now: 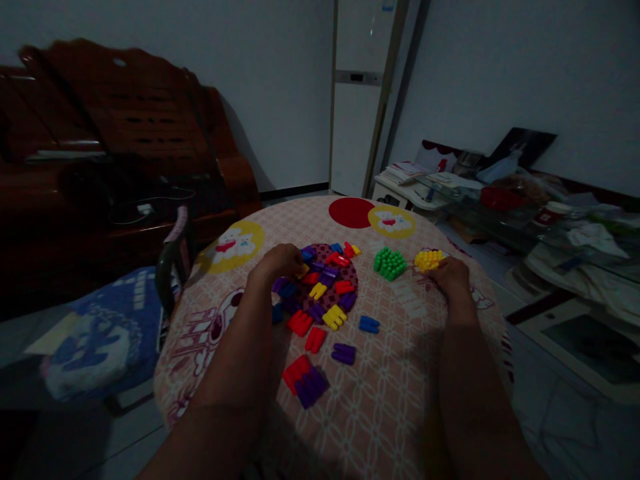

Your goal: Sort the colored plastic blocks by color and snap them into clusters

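Observation:
A round table [400, 373] with a pink patterned cloth holds a scatter of plastic toy pieces [325, 293] in red, yellow, purple and blue. My left hand [277, 261] rests at the left edge of that scatter, its fingers curled over a yellow piece [302, 271]. My right hand [450, 275] lies at the far right, fingers closed against a cluster of yellow pieces [429, 259]. A cluster of green pieces [389, 263] sits between the scatter and the yellow cluster. Nearer to me lie a red and purple group [305, 380], a purple piece [345, 353] and a blue piece [369, 324].
A dark wooden sofa [100, 173] stands at the left, with a blue patterned cushion [105, 333] on a chair by the table. A white standing unit [357, 100] is against the far wall. Low furniture piled with papers and clutter [500, 200] fills the right.

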`<state>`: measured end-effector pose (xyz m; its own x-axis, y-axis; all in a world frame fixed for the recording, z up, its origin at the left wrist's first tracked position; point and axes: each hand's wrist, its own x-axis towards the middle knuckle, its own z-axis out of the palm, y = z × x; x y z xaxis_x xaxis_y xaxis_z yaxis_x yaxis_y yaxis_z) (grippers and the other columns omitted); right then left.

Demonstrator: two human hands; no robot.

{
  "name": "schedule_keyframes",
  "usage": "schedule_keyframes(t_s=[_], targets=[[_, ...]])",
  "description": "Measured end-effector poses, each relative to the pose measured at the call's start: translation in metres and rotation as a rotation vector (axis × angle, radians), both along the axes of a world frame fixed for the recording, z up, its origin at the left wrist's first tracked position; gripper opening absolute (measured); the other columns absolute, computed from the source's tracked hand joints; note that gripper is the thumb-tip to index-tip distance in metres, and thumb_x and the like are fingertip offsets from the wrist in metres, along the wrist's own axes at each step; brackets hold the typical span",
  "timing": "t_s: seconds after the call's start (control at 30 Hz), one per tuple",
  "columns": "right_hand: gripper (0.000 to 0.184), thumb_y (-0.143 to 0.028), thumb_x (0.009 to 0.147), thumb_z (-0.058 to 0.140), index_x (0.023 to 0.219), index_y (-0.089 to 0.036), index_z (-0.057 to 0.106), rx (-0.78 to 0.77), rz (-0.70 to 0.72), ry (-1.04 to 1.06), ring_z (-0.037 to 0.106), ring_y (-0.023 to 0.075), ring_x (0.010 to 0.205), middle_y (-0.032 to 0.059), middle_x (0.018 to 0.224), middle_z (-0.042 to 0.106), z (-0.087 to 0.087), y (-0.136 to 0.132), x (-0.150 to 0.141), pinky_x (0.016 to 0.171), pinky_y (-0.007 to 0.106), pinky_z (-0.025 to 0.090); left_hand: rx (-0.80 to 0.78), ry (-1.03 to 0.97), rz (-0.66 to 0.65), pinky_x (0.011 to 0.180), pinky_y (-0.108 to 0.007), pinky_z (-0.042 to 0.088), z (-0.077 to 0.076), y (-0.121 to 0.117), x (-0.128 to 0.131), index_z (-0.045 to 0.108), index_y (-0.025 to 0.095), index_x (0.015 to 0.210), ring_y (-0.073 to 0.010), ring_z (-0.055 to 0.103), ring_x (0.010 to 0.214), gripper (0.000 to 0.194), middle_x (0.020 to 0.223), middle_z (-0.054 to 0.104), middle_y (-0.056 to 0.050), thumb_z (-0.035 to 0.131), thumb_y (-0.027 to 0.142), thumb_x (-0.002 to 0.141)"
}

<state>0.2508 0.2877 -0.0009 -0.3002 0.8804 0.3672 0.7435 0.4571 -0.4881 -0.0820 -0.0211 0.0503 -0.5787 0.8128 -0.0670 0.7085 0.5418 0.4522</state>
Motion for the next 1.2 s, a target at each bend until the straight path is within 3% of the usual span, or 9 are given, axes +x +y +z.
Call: schedule_keyframes(t_s=[0.1,0.23,0.37,0.47,0.63,0.77,0.93,1.07,1.2], targets=[[0.018,-0.025,0.058,0.076,0.071,-0.018,0.065,-0.02,-0.077,0.002,0.068,0.0258,0.078,0.0093,0.077,0.073,0.015,-0.001,0.003,0.075,0.035,0.054,0.002,0.042,-0.011,0.053,-0.025,0.043,-0.008,0.008,0.001,0.069,0.024,0.059,-0.0189,0.062,0.055,0.009,0.061,0.07,-0.002,0.073,0.022,0.052],[0.009,-0.024,0.069,0.067,0.071,-0.016,0.067,-0.068,-0.088,0.248,0.069,0.0239,0.07,0.0095,0.07,0.072,0.043,-0.011,0.002,0.065,0.032,0.055,-0.024,0.07,-0.021,0.054,-0.025,0.042,-0.009,0.011,-0.003,0.068,0.024,0.059,-0.0198,0.063,0.056,0.009,0.056,0.067,-0.001,0.073,0.027,0.053],[0.013,-0.028,0.072,0.063,0.074,-0.016,0.066,-0.277,0.115,0.499,0.062,0.0154,0.049,0.0039,0.065,0.069,0.067,-0.042,-0.02,0.044,0.024,0.048,0.103,0.003,0.025,0.058,-0.026,0.045,0.004,0.012,0.004,0.073,0.022,0.07,-0.0222,0.066,0.064,0.014,0.06,0.068,-0.002,0.071,0.028,0.057],[0.015,-0.031,0.07,0.067,0.072,-0.017,0.065,-0.428,0.363,0.555,0.058,0.0125,0.044,0.0011,0.06,0.066,0.077,-0.077,-0.047,0.039,0.021,0.044,0.33,-0.246,-0.017,0.059,-0.027,0.048,0.016,0.017,0.023,0.075,0.018,0.087,-0.0205,0.066,0.066,0.03,0.068,0.071,-0.003,0.069,0.035,0.063],[0.021,-0.032,0.07,0.071,0.085,-0.017,0.072,-0.515,0.679,0.531,0.065,0.0144,0.058,0.0013,0.068,0.07,0.075,-0.128,-0.086,0.05,0.023,0.053,0.623,-0.7,-0.152,0.058,-0.026,0.053,0.024,0.035,0.063,0.068,0.015,0.097,-0.0157,0.065,0.06,0.041,0.069,0.069,-0.001,0.075,0.04,0.065],[0.03,-0.035,0.077,0.069,0.101,-0.018,0.075,-0.483,0.808,0.509,0.069,0.017,0.07,0.0024,0.077,0.073,0.064,-0.143,-0.1,0.059,0.026,0.056,0.676,-0.811,-0.185,0.059,-0.027,0.056,0.019,0.047,0.08,0.064,0.015,0.094,-0.0156,0.067,0.06,0.041,0.068,0.069,0.0,0.081,0.038,0.063],[0.033,-0.038,0.076,0.071,0.102,-0.018,0.074,-0.447,0.838,0.507,0.067,0.0167,0.069,0.0006,0.075,0.069,0.057,-0.146,-0.104,0.06,0.026,0.054,0.701,-0.769,-0.223,0.055,-0.025,0.053,0.014,0.053,0.086,0.063,0.015,0.088,-0.0148,0.065,0.055,0.045,0.061,0.066,0.002,0.085,0.04,0.058],[0.038,-0.029,0.071,0.07,0.107,-0.018,0.072,-0.445,0.838,0.551,0.067,0.0161,0.07,0.0006,0.079,0.07,0.06,-0.145,-0.104,0.061,0.025,0.055,0.715,-0.765,-0.19,0.055,-0.026,0.054,0.015,0.054,0.091,0.063,0.015,0.089,-0.0154,0.066,0.055,0.043,0.064,0.069,-0.001,0.083,0.042,0.061],[0.043,-0.03,0.068,0.067,0.11,-0.017,0.069,-0.384,0.683,0.625,0.064,0.0148,0.059,-0.0023,0.069,0.066,0.07,-0.124,-0.089,0.053,0.025,0.053,0.697,-0.753,-0.155,0.055,-0.027,0.055,0.017,0.052,0.089,0.066,0.015,0.093,-0.0172,0.068,0.058,0.038,0.068,0.072,-0.004,0.076,0.041,0.068]])
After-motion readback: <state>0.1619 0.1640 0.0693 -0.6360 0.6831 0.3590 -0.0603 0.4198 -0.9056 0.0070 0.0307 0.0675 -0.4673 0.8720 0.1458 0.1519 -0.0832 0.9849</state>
